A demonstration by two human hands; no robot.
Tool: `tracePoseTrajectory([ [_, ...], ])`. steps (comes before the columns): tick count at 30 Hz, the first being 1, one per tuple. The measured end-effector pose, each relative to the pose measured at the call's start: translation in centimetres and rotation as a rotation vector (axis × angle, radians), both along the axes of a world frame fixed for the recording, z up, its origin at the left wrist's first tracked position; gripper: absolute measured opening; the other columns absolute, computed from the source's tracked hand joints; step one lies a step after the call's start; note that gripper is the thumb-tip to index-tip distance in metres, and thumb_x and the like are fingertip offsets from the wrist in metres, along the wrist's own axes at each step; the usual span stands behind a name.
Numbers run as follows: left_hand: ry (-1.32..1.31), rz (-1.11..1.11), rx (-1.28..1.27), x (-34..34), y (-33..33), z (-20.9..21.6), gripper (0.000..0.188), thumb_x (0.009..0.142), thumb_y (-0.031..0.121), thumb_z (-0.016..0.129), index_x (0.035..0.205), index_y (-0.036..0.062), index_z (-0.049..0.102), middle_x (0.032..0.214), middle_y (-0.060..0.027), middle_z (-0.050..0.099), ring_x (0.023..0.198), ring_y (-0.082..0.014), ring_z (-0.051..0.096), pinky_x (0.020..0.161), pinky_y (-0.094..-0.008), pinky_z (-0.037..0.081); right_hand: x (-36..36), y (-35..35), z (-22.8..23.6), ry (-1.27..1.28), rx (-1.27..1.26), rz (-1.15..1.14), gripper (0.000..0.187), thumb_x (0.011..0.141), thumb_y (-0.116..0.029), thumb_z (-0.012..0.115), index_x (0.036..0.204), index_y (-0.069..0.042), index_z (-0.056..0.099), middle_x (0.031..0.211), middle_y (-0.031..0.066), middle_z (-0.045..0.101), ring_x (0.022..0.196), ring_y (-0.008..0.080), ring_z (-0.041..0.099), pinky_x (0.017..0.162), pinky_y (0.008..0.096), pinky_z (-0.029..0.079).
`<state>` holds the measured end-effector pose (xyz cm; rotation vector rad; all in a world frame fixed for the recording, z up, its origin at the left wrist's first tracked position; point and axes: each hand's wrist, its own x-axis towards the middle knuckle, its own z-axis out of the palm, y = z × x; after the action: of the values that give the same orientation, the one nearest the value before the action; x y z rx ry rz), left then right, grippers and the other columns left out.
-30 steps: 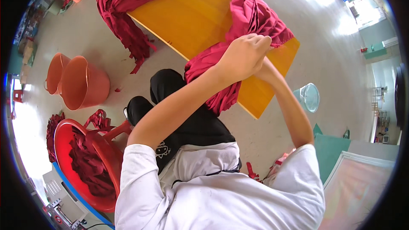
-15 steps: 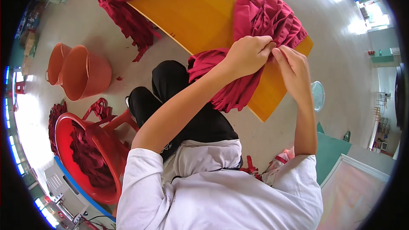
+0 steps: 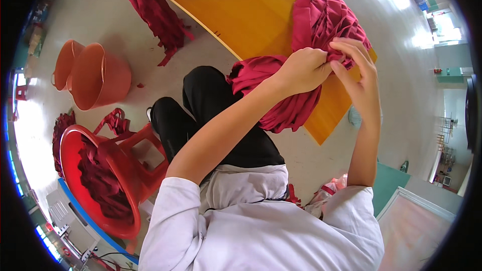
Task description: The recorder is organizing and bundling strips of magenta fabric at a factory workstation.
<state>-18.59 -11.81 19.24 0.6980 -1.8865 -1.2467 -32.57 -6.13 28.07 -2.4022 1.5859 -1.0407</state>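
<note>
A bundle of gathered dark red fabric lies over the right end of a yellow wooden board, its folded lower part hanging toward my knees. My left hand is closed on the fabric near the middle of the bundle, fingertips pinched together. Just to the right, my right hand has thumb and fingers curved and spread apart beside the pinched spot. A small fold of cloth shows between the two hands; the left fingertips are partly hidden.
More red cloth strips hang off the far left of the yellow board. On the floor at left stand two orange tubs. A red basin holding dark red cloth rests by a red stool. A green panel stands at right.
My right hand has opened, its fingers spreading from the earlier pinch. The left hand keeps its grip. The view has shifted slightly, moving the board and bundle to the right.
</note>
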Motion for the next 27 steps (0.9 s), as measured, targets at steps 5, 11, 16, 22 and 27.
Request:
tracePoseTrajectory([
  [5,-0.004,0.067,0.077,-0.5,-0.3,0.4,0.054,0.098,0.038,0.057,0.070,-0.0072,0.060,0.068,-0.0271,0.058,0.068,-0.0436,0.061,0.062,-0.0487,0.047,-0.6,0.9,-0.5,-0.217,0.255,-0.064,0.037,0.084,-0.001,0.071,0.120,-0.002,0.066,0.101,0.0071,0.069,0.090,0.0166,0.066,0.085,0.0285,0.051],
  [11,-0.036,0.017,0.260,-0.5,-1.0,1.1,0.078,0.099,0.056,0.050,0.057,-0.0084,0.053,0.055,-0.0251,0.052,0.055,-0.0400,0.057,0.055,-0.0455,0.044,-1.0,1.3,-1.0,-0.046,0.192,-0.117,0.016,0.087,0.001,0.067,0.103,0.001,0.063,0.087,0.0109,0.066,0.074,0.0206,0.064,0.071,0.0301,0.050],
  [16,0.034,0.213,-0.572,0.5,-2.8,1.3,0.068,0.100,0.044,0.056,0.050,-0.0031,0.052,0.052,-0.0204,0.051,0.045,-0.0355,0.044,0.047,-0.0430,0.036,1.1,2.1,0.8,-0.084,0.219,-0.197,0.008,0.090,-0.001,0.066,0.089,0.002,0.058,0.080,0.0140,0.064,0.067,0.0238,0.062,0.063,0.0330,0.048],
  [22,-0.248,-0.142,0.228,0.5,-3.2,4.3,0.072,0.098,0.061,0.049,0.062,0.0003,0.064,0.061,-0.0084,0.062,0.055,-0.0171,0.057,0.060,-0.0329,0.047,4.0,3.4,-1.5,-0.336,0.114,-0.204,0.006,0.088,0.000,0.066,0.085,0.002,0.061,0.072,0.0143,0.064,0.061,0.0250,0.062,0.058,0.0332,0.048],
  [27,-0.299,-0.226,0.505,1.3,-4.2,5.4,0.064,0.098,0.057,0.051,0.075,0.0004,0.068,0.062,-0.0063,0.061,0.057,-0.0149,0.051,0.058,-0.0297,0.045,7.4,3.9,-5.4,-0.325,0.017,-0.363,0.004,0.088,0.000,0.065,0.087,0.002,0.062,0.077,0.0153,0.065,0.065,0.0299,0.064,0.060,0.0348,0.049],
])
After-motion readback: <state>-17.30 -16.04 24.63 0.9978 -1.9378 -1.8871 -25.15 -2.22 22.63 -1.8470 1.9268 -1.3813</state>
